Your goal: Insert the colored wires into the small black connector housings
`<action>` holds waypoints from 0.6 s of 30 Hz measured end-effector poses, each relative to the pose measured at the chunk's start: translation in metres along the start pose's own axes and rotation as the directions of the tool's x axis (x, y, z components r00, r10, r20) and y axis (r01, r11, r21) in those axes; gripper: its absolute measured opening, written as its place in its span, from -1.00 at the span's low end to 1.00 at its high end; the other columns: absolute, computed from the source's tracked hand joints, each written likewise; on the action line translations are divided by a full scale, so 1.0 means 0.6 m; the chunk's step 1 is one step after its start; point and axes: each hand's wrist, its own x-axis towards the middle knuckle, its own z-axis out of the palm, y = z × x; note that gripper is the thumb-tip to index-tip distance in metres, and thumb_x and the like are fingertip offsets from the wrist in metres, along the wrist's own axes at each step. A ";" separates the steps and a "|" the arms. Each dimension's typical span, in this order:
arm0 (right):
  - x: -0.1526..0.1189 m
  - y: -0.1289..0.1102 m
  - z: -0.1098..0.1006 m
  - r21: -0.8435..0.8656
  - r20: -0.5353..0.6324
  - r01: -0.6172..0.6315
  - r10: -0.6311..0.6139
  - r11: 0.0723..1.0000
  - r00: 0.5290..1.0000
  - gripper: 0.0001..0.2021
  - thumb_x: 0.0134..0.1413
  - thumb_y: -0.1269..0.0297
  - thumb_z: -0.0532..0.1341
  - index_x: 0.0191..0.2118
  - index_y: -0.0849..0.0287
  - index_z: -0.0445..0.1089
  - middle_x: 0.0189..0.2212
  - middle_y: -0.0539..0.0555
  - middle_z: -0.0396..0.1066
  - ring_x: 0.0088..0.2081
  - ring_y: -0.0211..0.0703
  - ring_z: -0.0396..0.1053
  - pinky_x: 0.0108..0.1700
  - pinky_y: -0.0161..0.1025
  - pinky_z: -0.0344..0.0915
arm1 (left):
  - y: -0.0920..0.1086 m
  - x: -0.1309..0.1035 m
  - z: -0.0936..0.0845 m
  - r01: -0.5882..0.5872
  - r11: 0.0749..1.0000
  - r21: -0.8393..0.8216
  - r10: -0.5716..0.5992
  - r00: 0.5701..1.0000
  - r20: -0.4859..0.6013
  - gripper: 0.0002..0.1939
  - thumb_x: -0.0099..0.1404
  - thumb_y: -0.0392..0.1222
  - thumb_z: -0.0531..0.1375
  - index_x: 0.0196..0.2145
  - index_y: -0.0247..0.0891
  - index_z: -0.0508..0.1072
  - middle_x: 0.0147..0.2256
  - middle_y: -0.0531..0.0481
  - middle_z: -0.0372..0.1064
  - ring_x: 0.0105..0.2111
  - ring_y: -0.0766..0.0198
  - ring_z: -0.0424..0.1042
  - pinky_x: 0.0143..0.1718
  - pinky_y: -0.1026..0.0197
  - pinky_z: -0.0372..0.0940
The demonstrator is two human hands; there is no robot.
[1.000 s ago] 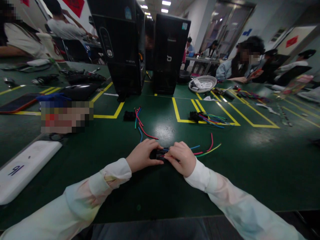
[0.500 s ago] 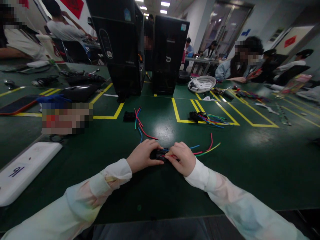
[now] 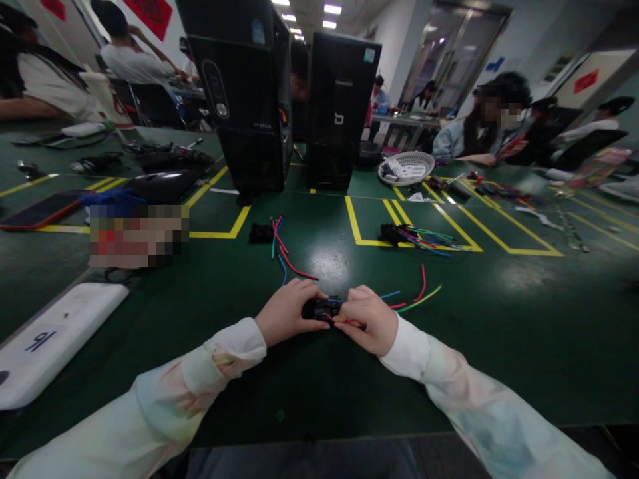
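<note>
Just above the table, my left hand (image 3: 288,311) is closed around the left end of a small black connector block (image 3: 327,309). My right hand (image 3: 367,318) pinches a thin red wire (image 3: 349,322) at the block's right side, near its lower edge. Blue, red and yellow-green wires (image 3: 419,299) stick out to the right past my right hand. Beyond my hands lies a second black block with red, blue and green wires (image 3: 262,232). A third wired black block (image 3: 394,234) rests farther right. My fingers hide part of the held block.
Two black computer towers (image 3: 337,120) stand at the back of the green table (image 3: 279,399). A white power strip (image 3: 60,342) lies at left. Behind at right is a white basket (image 3: 407,166). A loose red wire (image 3: 423,283) lies right of my hands. Other people sit farther back.
My right hand has shifted slightly right and down from the block, so more of the block shows. My left hand keeps its hold. The view has moved a little.
</note>
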 end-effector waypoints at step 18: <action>0.003 -0.008 0.003 -0.064 -0.050 -0.016 0.013 0.998 0.999 -0.86 0.09 0.36 0.09 -0.48 0.18 0.25 -0.60 -0.02 0.23 -0.44 -0.24 0.13 -0.33 -0.26 -0.02 | -0.002 0.000 0.005 -0.009 1.000 0.010 0.010 1.000 -0.018 -0.57 0.04 0.10 0.24 -0.21 -0.21 0.36 -0.24 -0.03 0.31 -0.21 0.15 0.26 -0.21 0.15 0.19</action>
